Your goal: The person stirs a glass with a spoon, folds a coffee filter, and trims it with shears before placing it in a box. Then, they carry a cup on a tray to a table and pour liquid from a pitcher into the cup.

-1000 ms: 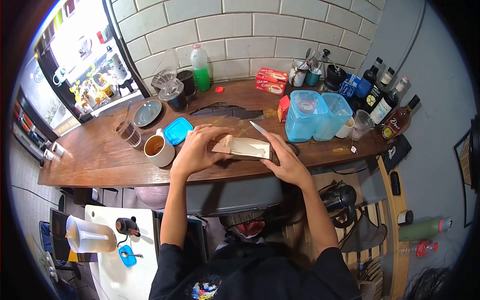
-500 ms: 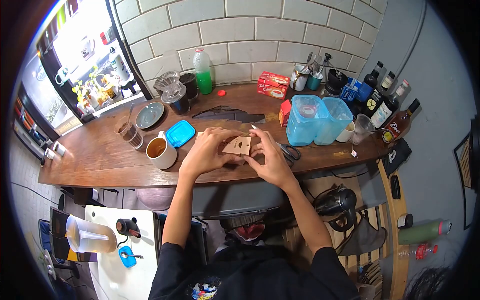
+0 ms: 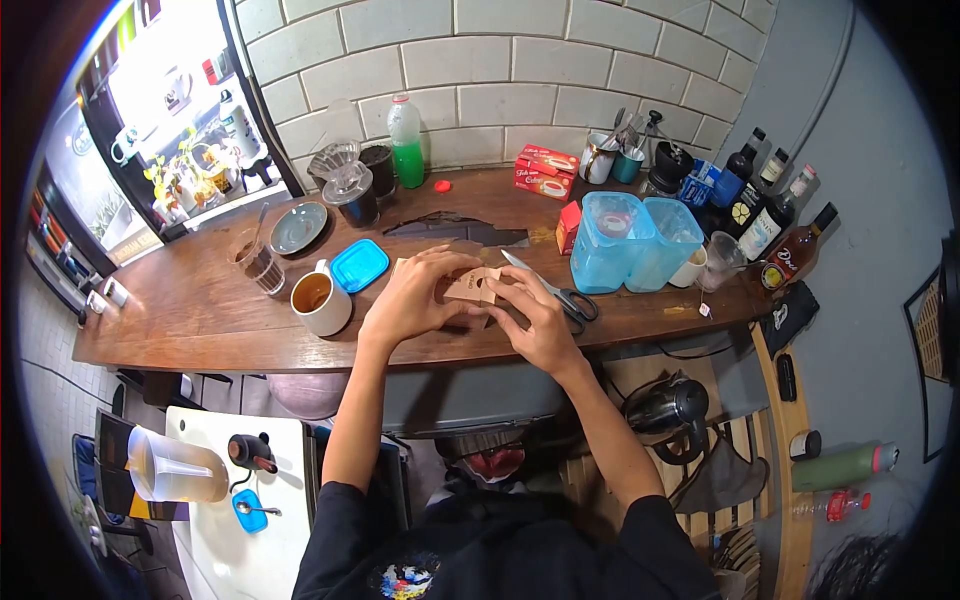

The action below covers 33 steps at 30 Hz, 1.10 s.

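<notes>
A small brown cardboard box [image 3: 468, 286] with printed lettering is held just above the wooden counter's front part. Wrapped around its left side is my left hand [image 3: 415, 298], fingers over the top and thumb below. My right hand [image 3: 532, 312] pinches the flap at the box's right end between thumb and fingers. Scissors [image 3: 572, 303] lie on the counter right behind my right hand, blades partly visible. To the left of my left hand stand a white mug [image 3: 322, 308] with brown liquid and a blue lid [image 3: 360, 265].
Blue plastic containers [image 3: 608, 245], red boxes [image 3: 546, 170] and several bottles [image 3: 768, 225] stand on the right of the wooden counter [image 3: 200, 320]. A glass [image 3: 262, 272], a grey plate [image 3: 299, 230] and a green-filled bottle [image 3: 407, 150] are on the left. A kettle [image 3: 668, 415] sits below.
My right fingers have shifted left, onto the box's end flap, which now looks more covered. More of the scissors shows behind my right hand. The view has shifted slightly.
</notes>
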Available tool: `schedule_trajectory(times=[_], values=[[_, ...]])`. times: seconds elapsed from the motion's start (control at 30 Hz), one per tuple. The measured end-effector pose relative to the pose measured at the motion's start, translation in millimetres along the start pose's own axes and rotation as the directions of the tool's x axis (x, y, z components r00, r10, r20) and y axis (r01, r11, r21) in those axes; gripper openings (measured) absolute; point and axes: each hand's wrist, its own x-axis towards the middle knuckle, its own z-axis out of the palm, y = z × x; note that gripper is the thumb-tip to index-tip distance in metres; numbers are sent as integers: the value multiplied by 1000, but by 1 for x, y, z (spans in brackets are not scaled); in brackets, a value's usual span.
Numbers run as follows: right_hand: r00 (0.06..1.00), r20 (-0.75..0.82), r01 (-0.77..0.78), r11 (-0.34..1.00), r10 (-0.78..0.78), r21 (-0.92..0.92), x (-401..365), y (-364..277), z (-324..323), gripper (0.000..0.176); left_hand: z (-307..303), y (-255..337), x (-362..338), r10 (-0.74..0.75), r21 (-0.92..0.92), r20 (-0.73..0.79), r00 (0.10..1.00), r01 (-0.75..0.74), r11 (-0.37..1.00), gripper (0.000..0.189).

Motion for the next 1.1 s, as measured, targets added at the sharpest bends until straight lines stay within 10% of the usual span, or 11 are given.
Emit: schedule_trajectory(times=[0.4, 0.5, 0.57, 0.7, 0.87, 1.1], values=[[990, 74, 121, 991, -117, -54, 15, 11, -7, 36, -1, -3, 4, -49, -73, -2, 999, 49, 996, 51], [995, 59, 84, 996, -84, 12, 16, 6, 2, 34, -3, -1, 6, -55, -68, 5, 998, 55, 996, 50], [954, 4, -288, 915, 300, 283, 11, 5, 10, 29, -4, -2, 6, -60, -60, 10, 998, 61, 996, 50], [977, -29, -193, 939, 209, 286, 11, 14, 14, 30, -4, -1, 6, -35, -85, -7, 999, 34, 996, 49], [999, -44, 17, 1000, -18, -24, 4, 23, 20, 33, -2, -5, 10, -8, -79, -13, 1000, 7, 997, 48], [976, 146, -143, 982, 160, -121, -15, 3, -6, 19, 2, -2, 17, -126, 210, 17, 992, 120, 970, 46]])
